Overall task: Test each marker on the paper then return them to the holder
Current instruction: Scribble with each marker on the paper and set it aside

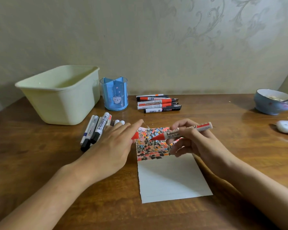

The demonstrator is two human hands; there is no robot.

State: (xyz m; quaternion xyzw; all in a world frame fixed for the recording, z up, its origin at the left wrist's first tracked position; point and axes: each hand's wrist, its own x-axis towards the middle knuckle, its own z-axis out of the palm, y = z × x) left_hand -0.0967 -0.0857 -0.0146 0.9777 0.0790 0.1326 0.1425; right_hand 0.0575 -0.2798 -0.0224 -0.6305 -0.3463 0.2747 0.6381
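One red marker [181, 132] sits in the right hand [194, 143], its grip closed around the barrel, above one flat paper sheet [170, 176]. Left hand [113, 146] pinches one red cap [135, 135]. One translucent blue cylindrical holder [114, 93] stands on the wooden desk [40, 163].

Glossy wood table [40, 163], matt paper [170, 180], transl. plastic holder [114, 95]

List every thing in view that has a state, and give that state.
Red marker: uncapped, held by right hand.
Red cap: off, in left hand.
Holder: upright, empty.
Paper: top scribbled, bottom blank.
Tub: open.
Bowl: holds food, spoon.
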